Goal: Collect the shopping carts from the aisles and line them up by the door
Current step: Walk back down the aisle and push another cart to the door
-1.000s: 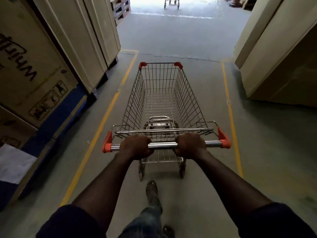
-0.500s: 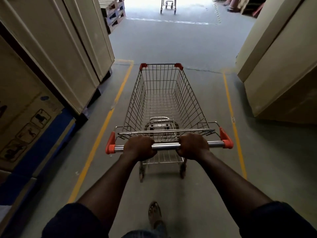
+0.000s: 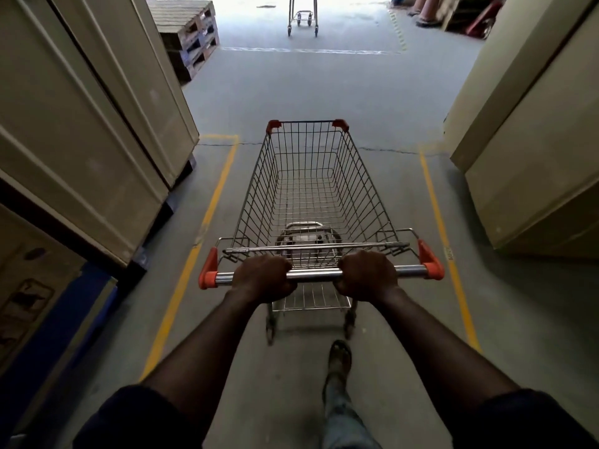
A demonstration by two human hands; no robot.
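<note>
The silver wire shopping cart (image 3: 366,196), capped in orange plastic at its front corners and handle ends, stands on the grey concrete floor (image 3: 324,92) of an aisle, between two yellow painted lines (image 3: 191,270). Both hands hold its chrome handle bar (image 3: 316,273): the left hand (image 3: 264,278) and the right hand (image 3: 366,275) are each curled over it, apart. Tall beige cartons (image 3: 81,140) flank the aisle. A brown carton (image 3: 26,303) at lower left bears what may be handling pictograms, too blurred to read. A second metal cart (image 3: 302,17) stands well ahead in bright light, near stacked wooden pallets (image 3: 191,30).
</note>
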